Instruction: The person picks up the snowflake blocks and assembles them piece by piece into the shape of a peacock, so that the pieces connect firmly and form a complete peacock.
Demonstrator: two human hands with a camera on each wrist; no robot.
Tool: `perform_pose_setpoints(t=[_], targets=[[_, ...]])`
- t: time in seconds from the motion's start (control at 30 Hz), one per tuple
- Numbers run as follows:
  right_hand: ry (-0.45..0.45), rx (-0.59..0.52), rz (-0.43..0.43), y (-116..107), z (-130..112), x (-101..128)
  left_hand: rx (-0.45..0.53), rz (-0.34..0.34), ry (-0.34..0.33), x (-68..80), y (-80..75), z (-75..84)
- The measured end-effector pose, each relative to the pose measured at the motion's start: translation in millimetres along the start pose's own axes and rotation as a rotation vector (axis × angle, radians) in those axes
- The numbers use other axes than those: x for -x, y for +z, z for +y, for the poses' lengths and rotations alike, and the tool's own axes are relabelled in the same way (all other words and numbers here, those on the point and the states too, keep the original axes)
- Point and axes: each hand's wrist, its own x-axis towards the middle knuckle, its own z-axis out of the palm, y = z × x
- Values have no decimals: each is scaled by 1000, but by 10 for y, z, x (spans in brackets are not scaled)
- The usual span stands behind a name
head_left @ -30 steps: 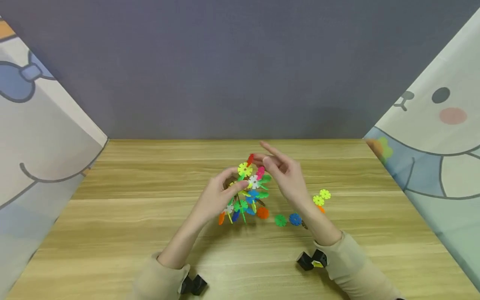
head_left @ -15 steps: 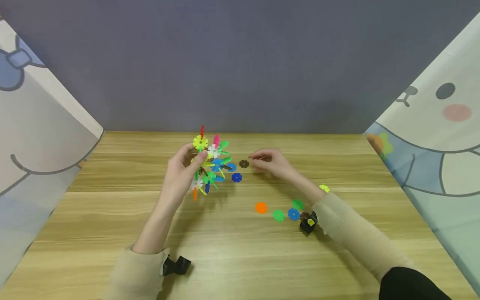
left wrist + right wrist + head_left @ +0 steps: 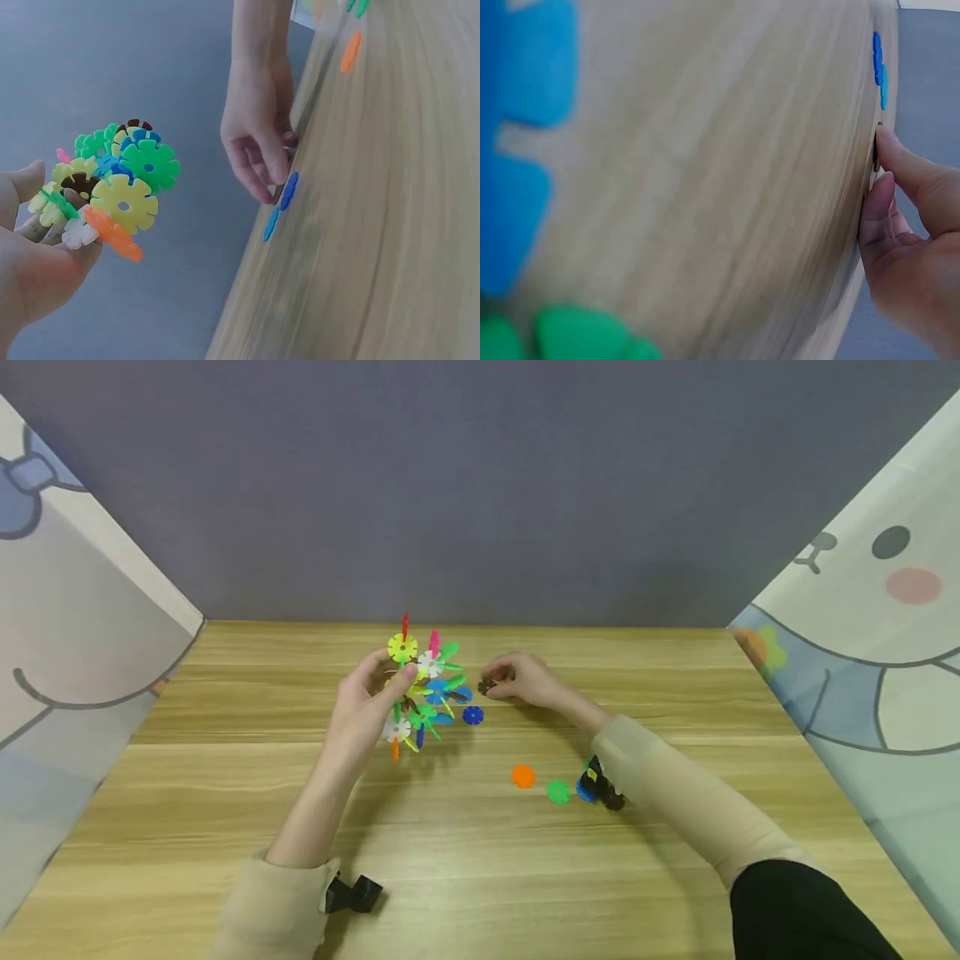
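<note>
Colourful plastic discs, slotted into a cluster point(image 3: 437, 692), are held between the left hand's point(image 3: 366, 703) thumb and fingers. The right hand's point(image 3: 527, 680) thumb and fingertips pinch a brown disc point(image 3: 486, 687) at the wooden table point(image 3: 480, 868). Near those fingertips lies a dark blue disc point(image 3: 473, 715); well apart from them, an orange disc point(image 3: 523, 777).

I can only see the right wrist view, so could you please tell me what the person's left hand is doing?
Observer: The left hand is holding a cluster of joined, many-coloured discs.
Operator: Thank you; which piece of it appears topmost in the head view?
Observer: A red disc, seen nearly edge-on.
Operator: And would there be anything orange lying on the table, please?
Observer: Yes, a loose orange disc lies on the table.
</note>
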Motion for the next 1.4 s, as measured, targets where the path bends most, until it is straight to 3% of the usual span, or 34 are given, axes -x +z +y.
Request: perform_pose_setpoints(t=[0.23,0.5,0.77,1.0,1.2,1.4], targets=[[31,20,-9,7,-57,-25,31,-23,-6,32,55,-17],[11,-69,-4,-54,-100,33,35,-28,-15,53,96,-14],[-13,-308,172,-302,-275,379,-49,-42,46,59,188,-8],[18,-522,291,-423,-531,774,-72,-142,67,122,253,-13],[-53,-556,356,-318,-750,1047,-74,-217,99,133,313,-16],[-114,-531,360,-203,-886,1131,-128,-224,167,152,357,-28]])
